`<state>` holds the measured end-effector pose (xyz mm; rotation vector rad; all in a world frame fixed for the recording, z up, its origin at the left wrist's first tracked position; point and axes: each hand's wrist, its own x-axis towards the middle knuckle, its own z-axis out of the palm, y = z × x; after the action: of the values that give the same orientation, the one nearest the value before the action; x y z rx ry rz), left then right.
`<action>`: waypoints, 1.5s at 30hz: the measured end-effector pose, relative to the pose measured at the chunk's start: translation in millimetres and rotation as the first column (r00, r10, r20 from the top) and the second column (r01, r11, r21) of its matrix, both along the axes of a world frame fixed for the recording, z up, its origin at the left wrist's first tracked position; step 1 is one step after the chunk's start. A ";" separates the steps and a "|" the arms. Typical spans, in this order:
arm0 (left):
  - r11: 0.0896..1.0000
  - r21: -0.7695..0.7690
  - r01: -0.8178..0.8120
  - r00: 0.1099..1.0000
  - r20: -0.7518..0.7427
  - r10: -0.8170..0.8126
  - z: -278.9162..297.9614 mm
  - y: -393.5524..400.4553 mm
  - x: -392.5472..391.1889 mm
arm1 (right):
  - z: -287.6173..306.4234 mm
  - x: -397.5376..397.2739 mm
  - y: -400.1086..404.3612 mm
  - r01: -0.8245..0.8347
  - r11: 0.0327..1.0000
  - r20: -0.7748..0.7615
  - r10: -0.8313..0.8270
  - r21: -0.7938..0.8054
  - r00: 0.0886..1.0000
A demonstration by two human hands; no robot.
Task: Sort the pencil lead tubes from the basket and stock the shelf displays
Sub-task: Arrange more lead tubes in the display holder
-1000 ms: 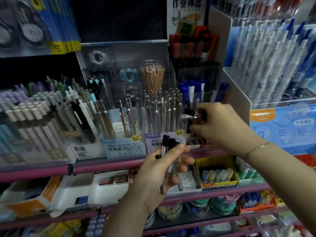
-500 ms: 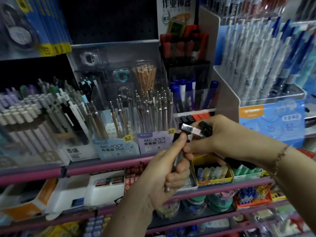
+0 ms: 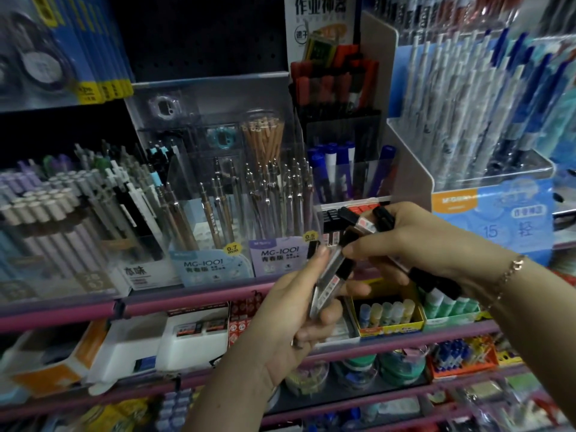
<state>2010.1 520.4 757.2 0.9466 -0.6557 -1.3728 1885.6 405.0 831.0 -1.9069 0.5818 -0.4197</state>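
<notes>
Left hand [image 3: 299,307] grips a small bunch of pencil lead tubes [image 3: 332,275], fingers curled round the lower ends, thumb pressed on top; the tubes fan upward in front of the shelf edge. Right hand [image 3: 414,241] holds more tubes, one black-capped tube [image 3: 358,220] sticking out left past the fingers, and its fingertips [image 3: 350,249] pinch the top of a tube in the left bunch. Tubes look light, stiff, smooth plastic, likely slippery when bunched; caps may pop, so best taken mid-barrel, one at a time. Target looks like the lead tube tray [image 3: 331,227], just behind the hands, already part stocked with black and red caps. Close by: MG-1001 mechanical pencil display [image 3: 282,213] to the left, blue markers [image 3: 330,176] behind, white display divider [image 3: 411,182] tight on the right. Glue stick box [image 3: 389,316] sits on the shelf below. Narrow slot, crowded neighbours; the pencils' tips stand near the reach path. Basket not in view.
</notes>
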 end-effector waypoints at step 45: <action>0.960 -0.155 -0.232 0.765 0.581 0.278 -31.7 0.9 -1.2 | 18.7 19.9 -5.9 0.232 0.542 0.043 -0.338 -0.808 0.940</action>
<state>2008.9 521.3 725.5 1.3744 -1.0019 -0.7816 1905.5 399.1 849.7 -2.7430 0.8936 -0.9129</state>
